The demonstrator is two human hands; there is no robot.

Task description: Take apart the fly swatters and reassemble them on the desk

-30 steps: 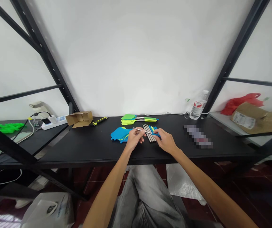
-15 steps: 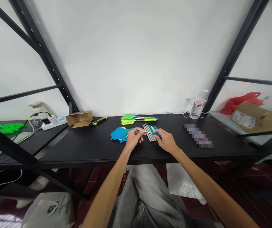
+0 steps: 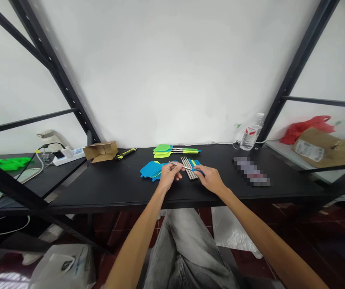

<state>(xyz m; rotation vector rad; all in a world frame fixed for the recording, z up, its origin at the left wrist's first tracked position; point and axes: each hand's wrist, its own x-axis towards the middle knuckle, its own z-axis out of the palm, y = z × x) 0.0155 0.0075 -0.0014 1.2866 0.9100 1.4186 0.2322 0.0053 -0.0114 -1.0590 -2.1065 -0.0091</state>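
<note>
The person is wearing grey jeans (image 3: 194,241), and the denim is showing a washed, mottled finish. Pale, faded patches are covering the tops of the legs, while darker charcoal shading is marking the sides and folds. Soft creases are running across the cloth, gathering most thickly near the lap. The left forearm (image 3: 143,224) and right forearm (image 3: 259,228) are showing bare, both looking slender and narrowing toward the wrist. The left hand (image 3: 168,176) and right hand (image 3: 211,179) are likewise showing bare.
</note>
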